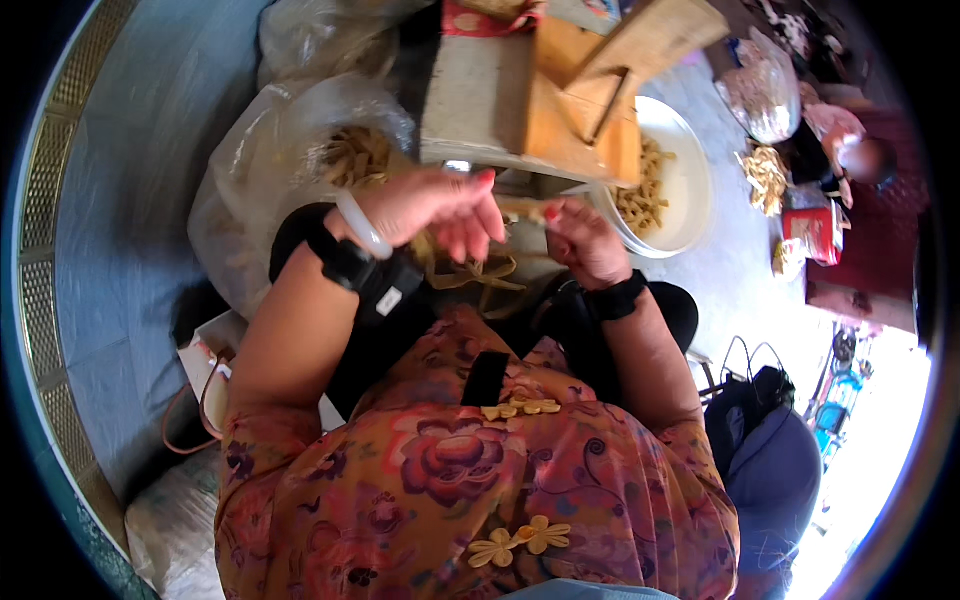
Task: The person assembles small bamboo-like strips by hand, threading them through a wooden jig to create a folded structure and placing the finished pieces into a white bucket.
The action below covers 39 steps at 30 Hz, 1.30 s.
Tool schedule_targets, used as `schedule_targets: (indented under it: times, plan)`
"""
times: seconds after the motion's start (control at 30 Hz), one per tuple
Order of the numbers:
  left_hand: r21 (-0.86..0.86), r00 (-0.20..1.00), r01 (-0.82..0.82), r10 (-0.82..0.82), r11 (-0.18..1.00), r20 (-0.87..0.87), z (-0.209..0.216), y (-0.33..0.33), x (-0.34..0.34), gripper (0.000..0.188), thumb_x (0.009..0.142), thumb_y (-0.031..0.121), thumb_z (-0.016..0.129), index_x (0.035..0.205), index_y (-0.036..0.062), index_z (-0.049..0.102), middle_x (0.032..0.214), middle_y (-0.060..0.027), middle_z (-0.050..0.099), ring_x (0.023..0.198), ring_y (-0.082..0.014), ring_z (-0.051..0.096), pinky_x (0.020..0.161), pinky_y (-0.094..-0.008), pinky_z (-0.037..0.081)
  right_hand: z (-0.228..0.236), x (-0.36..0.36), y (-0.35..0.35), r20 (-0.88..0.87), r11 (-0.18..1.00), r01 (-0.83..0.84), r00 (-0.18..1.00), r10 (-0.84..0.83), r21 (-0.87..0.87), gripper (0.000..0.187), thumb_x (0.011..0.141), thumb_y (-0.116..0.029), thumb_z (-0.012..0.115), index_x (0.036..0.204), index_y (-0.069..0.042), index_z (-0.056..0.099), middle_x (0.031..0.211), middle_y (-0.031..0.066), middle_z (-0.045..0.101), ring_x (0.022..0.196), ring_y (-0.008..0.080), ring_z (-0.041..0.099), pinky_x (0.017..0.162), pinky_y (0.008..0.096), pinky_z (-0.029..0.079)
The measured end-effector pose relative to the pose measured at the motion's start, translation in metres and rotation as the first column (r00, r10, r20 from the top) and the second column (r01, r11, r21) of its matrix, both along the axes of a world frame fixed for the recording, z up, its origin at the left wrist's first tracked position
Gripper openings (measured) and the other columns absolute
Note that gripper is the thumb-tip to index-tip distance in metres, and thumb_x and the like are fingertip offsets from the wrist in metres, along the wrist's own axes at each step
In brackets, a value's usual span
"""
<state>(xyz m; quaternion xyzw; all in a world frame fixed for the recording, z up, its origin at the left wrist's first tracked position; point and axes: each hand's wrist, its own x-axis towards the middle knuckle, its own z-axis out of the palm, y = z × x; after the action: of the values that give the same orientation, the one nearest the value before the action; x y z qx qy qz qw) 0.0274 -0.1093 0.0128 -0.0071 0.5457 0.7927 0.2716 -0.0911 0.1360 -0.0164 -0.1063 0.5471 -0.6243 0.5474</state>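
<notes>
My right hand is closed in a pinch on the end of a tan strip, which reaches across toward my left hand. Thumb stretched out and fingers apart, my left hand hovers just left of the strip. Its fingers are slightly smeared, and I see nothing gripped in them. Loose tan strips hang over my lap below both hands. Beyond my right hand, a white bucket holds many small folded tan pieces. A wooden stand with a slanted board and metal rod sits just past the hands.
A large clear plastic bag with more tan strips stands at my left. The stand rests on a grey bench. Another person sits at far right, near a red container and a tan bundle.
</notes>
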Motion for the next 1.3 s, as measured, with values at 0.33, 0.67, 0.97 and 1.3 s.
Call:
schedule_targets:
  times: [0.33,0.67,0.97,1.3]
  plan:
    - [0.888,0.632,-0.46,0.708,0.016,0.315,0.01,-0.027,0.029,0.023,0.099,0.021,0.045,0.095,0.0004,0.054,0.068,0.0004,0.048,0.056,-0.0083,0.046,0.054,-0.0204,0.041,0.128,0.024,0.116,-0.663,0.833,-0.503,0.708,0.244,-0.231,0.012,0.084,0.001,0.06,0.095,0.001,0.064,0.084,0.0091,0.067,0.074,0.0191,0.064,0.065,0.0305,0.05]
    - [0.512,0.668,-0.62,0.742,0.595,-0.053,0.04,0.118,0.027,0.026,0.1,0.035,0.043,0.092,0.0112,0.053,0.066,0.0039,0.042,0.049,-0.0065,0.034,0.05,-0.0207,0.028,0.062,0.076,0.018,-0.632,0.932,-0.26,0.774,0.044,-0.254,0.043,0.091,-0.024,0.06,0.125,0.0,0.047,0.103,0.0105,0.06,0.095,0.0213,0.058,0.084,0.0336,0.047]
    - [0.056,0.907,-0.421,0.421,0.905,0.025,0.03,0.099,0.031,0.017,0.098,0.025,0.05,0.097,0.0083,0.054,0.064,0.0034,0.043,0.052,-0.0048,0.038,0.045,-0.0194,0.028,0.05,0.064,0.04,-0.933,0.994,-0.05,0.352,-0.07,-0.094,0.021,0.084,-0.01,0.062,0.104,-0.004,0.061,0.087,0.0112,0.061,0.083,0.0284,0.061,0.071,0.0368,0.049]
    - [-0.041,0.981,-0.048,0.039,0.998,-0.188,0.001,0.116,0.006,0.013,0.096,0.018,0.05,0.099,0.005,0.05,0.08,0.0007,0.05,0.068,-0.0077,0.046,0.059,-0.0226,0.039,0.062,0.039,0.064,-0.98,0.978,-0.093,-0.051,-0.194,-0.189,0.022,0.074,-0.003,0.062,0.095,-0.007,0.063,0.089,0.0088,0.059,0.084,0.0279,0.057,0.074,0.0372,0.047]
